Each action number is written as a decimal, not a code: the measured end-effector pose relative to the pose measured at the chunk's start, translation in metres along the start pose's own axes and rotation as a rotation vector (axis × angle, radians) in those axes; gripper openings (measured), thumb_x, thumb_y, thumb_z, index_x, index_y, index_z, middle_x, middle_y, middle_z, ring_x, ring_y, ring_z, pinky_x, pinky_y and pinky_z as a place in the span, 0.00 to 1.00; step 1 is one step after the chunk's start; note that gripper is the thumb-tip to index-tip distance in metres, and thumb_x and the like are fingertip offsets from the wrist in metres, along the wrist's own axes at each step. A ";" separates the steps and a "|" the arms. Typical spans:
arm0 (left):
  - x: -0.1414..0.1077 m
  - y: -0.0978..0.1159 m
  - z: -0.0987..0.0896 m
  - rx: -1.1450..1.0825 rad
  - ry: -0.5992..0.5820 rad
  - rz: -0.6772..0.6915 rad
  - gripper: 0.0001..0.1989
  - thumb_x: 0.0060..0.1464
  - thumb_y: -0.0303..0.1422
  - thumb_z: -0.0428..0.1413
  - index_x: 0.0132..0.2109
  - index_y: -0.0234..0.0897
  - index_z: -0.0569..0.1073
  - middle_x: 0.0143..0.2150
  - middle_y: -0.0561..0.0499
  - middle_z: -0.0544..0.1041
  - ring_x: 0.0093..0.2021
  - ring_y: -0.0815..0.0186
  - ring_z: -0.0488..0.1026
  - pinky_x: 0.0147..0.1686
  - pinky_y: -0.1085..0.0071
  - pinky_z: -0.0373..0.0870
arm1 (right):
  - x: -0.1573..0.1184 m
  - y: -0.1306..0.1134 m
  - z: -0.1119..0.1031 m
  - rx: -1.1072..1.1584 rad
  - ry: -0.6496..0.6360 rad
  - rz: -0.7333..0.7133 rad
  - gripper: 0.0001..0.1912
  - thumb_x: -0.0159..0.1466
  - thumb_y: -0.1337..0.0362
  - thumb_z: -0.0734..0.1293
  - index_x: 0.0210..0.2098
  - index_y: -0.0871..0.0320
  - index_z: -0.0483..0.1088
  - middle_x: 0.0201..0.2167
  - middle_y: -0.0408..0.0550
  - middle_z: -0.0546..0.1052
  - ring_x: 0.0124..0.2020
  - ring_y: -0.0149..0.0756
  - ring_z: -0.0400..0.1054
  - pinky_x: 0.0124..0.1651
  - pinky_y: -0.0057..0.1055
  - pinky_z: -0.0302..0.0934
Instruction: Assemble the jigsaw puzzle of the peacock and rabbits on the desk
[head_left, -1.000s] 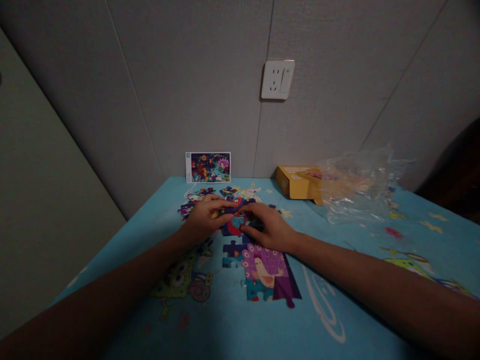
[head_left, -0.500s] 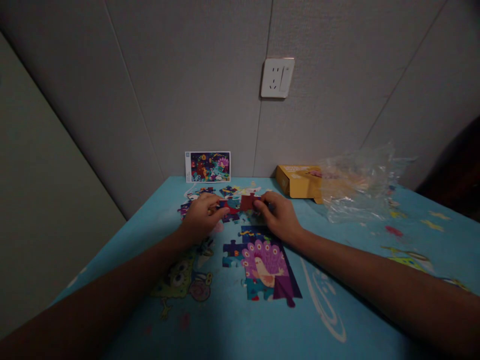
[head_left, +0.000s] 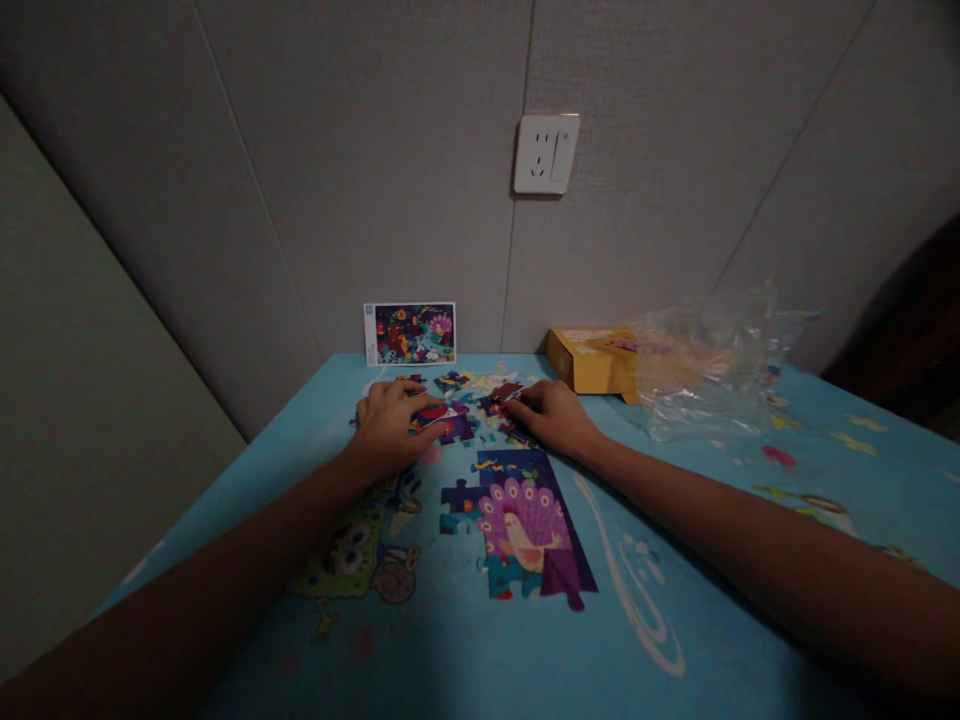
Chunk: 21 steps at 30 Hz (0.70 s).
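Note:
My left hand (head_left: 391, 425) is low over the loose jigsaw pieces (head_left: 456, 430), its thumb and fingers apart, with a reddish piece showing between them. Beside the same pile, my right hand (head_left: 556, 418) pinches a brownish-red puzzle piece (head_left: 507, 391) between thumb and fingers, tilted just above other pieces. Nearer to me lies a joined section of the puzzle (head_left: 525, 525) with a purple peacock, a dark blue right border and knobs sticking out on its left side. My fingers partly hide the pieces beneath them.
A small picture card (head_left: 410, 334) of the full puzzle leans against the wall. A yellow box (head_left: 596, 362) lies at the back right, with a crumpled clear plastic bag (head_left: 705, 375) against it. The blue tablecloth (head_left: 360, 660) has printed cartoon figures. A socket (head_left: 547, 154) is on the wall.
My left hand has let go of the red and blue piece and spread its fingers lower over the pile. My right hand has lowered and tilted its brownish-red piece.

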<state>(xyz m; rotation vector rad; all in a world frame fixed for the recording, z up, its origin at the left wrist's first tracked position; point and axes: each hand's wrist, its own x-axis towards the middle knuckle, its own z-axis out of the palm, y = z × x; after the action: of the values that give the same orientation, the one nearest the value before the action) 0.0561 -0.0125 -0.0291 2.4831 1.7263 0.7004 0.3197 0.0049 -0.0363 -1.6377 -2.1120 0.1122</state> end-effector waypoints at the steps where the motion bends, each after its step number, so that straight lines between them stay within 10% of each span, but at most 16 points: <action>1: -0.001 0.000 0.001 0.008 -0.024 0.036 0.19 0.54 0.47 0.58 0.51 0.48 0.79 0.60 0.43 0.69 0.61 0.42 0.60 0.57 0.42 0.55 | -0.002 -0.002 0.000 -0.014 0.013 -0.023 0.22 0.65 0.48 0.63 0.33 0.57 0.81 0.31 0.53 0.78 0.36 0.41 0.69 0.38 0.33 0.59; 8: -0.002 -0.003 0.003 0.034 -0.107 0.130 0.22 0.53 0.49 0.59 0.53 0.50 0.78 0.59 0.45 0.71 0.61 0.44 0.59 0.58 0.43 0.53 | -0.007 -0.005 0.003 -0.001 0.018 -0.135 0.22 0.63 0.48 0.67 0.47 0.55 0.79 0.41 0.54 0.75 0.44 0.43 0.68 0.49 0.39 0.59; 21: -0.001 0.003 0.000 -0.014 -0.131 0.088 0.21 0.50 0.45 0.60 0.49 0.41 0.77 0.58 0.43 0.72 0.60 0.45 0.61 0.57 0.45 0.55 | -0.006 -0.007 0.001 0.064 0.050 -0.210 0.11 0.63 0.58 0.69 0.35 0.59 0.78 0.35 0.51 0.79 0.40 0.42 0.71 0.46 0.37 0.61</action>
<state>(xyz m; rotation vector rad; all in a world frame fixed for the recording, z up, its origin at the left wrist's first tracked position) 0.0582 -0.0148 -0.0286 2.5459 1.5719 0.5402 0.3143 -0.0026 -0.0369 -1.3593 -2.2040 0.0705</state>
